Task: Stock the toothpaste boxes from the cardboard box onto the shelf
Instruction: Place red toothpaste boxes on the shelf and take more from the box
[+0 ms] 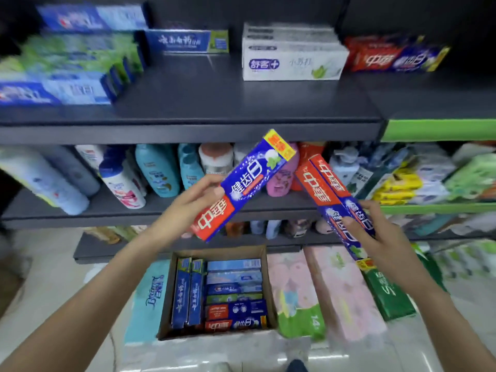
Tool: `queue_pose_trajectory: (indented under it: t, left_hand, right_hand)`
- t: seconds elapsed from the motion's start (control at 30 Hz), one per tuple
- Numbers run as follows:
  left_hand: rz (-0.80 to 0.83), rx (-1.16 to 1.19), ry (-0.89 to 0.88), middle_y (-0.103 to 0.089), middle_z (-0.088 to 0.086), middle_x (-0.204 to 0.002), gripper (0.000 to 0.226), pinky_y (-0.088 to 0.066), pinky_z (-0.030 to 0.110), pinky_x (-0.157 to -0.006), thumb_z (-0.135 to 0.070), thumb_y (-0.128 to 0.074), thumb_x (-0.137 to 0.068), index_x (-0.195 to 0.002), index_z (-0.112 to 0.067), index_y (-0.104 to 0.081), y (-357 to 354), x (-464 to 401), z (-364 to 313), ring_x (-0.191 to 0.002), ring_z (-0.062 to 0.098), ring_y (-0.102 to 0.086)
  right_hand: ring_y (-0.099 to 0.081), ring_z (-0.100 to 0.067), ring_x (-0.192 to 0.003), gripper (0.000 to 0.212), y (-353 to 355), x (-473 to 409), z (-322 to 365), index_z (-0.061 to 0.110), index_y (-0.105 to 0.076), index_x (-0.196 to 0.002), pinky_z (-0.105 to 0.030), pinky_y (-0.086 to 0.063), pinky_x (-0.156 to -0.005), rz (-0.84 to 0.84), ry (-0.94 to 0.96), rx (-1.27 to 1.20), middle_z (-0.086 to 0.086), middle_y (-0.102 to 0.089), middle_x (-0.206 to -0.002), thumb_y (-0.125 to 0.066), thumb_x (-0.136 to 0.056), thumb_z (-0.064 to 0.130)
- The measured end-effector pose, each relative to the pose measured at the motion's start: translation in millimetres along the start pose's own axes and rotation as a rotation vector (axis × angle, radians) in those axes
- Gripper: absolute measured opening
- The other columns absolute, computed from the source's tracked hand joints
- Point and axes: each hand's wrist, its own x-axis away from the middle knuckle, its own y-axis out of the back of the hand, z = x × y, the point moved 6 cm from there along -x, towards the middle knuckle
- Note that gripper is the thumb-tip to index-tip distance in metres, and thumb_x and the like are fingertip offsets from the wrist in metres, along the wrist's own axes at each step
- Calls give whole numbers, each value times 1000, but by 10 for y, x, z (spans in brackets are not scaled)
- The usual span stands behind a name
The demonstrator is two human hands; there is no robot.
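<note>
My left hand (200, 196) grips a red-and-blue toothpaste box (247, 181) that tilts up to the right, below the top shelf's front edge. My right hand (375, 232) holds two more red-and-blue toothpaste boxes (327, 189) side by side, slanting up to the left. The dark top shelf (228, 103) carries blue and green boxes at left, a white box (292, 63) in the middle and red-and-blue boxes (394, 56) at right. On the floor below stands the open cardboard box (269, 285) with several toothpaste boxes inside.
The middle shelf (161, 208) holds shampoo and lotion bottles. Packs of tissue rolls (322, 291) lie beside the cardboard box on the floor. A green-edged shelf unit (440, 130) with packets stands to the right. A shoe tip (296, 366) shows at the bottom.
</note>
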Motion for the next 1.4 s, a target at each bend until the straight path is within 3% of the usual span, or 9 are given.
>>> queue_pose_trajectory:
  t: [0.13,0.27,0.4,0.6,0.77,0.83,0.93,1.13,1.4]
  left_hand:
    - [-91,22,-154,-65,-14,-75,13,-45,11,-55,-28,-48,-90,-99,-25,-56,-435,-354,-602,-60,-1,-57]
    - [-170,-75,-188,-62,-7,-70,16,-42,22,-59,-24,-45,-96,-86,-23,-57,-897,-701,-971,-61,8,-55]
    - [-245,-214,-245,-61,0,-76,28,-40,24,-62,-36,-48,-95,-86,-14,-62,-1255,-1007,-1254,-65,9,-51]
    - [-334,-590,-333,-68,-19,-77,52,-46,15,-60,-75,-51,-57,-84,-31,-62,-1431,-1436,-1558,-66,-2,-60]
    - [-484,-1337,-673,-69,-3,-93,63,-42,29,-60,-77,-42,-68,-104,-28,-61,-1623,-1550,-1934,-84,22,-64]
    - [-438,-1506,-830,-70,0,-88,66,-42,29,-55,-76,-39,-71,-103,-24,-64,-1780,-1590,-2062,-81,25,-64]
    - [-361,-1618,-900,-70,1,-86,64,-44,30,-53,-71,-36,-76,-106,-24,-66,-1947,-1773,-2201,-80,26,-64]
    - [-332,-1778,-772,-64,6,-117,65,-48,35,-70,-68,-33,-85,-128,-23,-55,-2602,-2425,-2228,-103,26,-61]
    - [-354,-1602,-607,-51,3,-132,57,-38,37,-95,-61,-45,-87,-127,-21,-51,-2791,-2885,-2015,-122,25,-45]
  right_hand:
    - [-63,8,-76,39,676,-205,89,44,-39,-105,-14,-49,-58,-146,91,-56,18,-64,-96,-51,-77,70]
    - [-65,1,-75,40,1407,-484,153,48,-39,-105,-28,-51,-62,-246,213,59,23,-62,-94,-44,-73,72]
    - [-66,-23,-82,53,2041,-1029,58,32,-48,-119,-42,-53,-71,-298,312,297,0,-68,-104,-51,-79,67]
    - [-54,-33,-103,72,2403,-2197,6,13,-62,-121,-44,-43,-93,-144,549,738,-9,-61,-114,-52,-76,69]
    - [-47,-23,-111,54,2312,-2906,37,19,-58,-126,-26,-32,-84,35,499,604,1,-59,-113,-62,-81,48]
    - [-49,-18,-107,44,2343,-3023,30,21,-58,-126,-23,-32,-80,21,465,518,9,-60,-102,-66,-85,36]
    - [-54,-23,-113,33,2466,-3001,-25,22,-63,-118,-29,-41,-91,-94,500,357,-3,-64,-120,-64,-87,31]
    - [-59,-23,-103,23,2582,-2566,-309,16,-65,-113,-33,-45,-86,-220,542,260,-6,-65,-114,-52,-95,22]
    - [-57,-25,-108,30,2721,-2508,-553,24,-60,-122,-31,-43,-76,-319,428,425,-3,-57,-125,-52,-94,28]
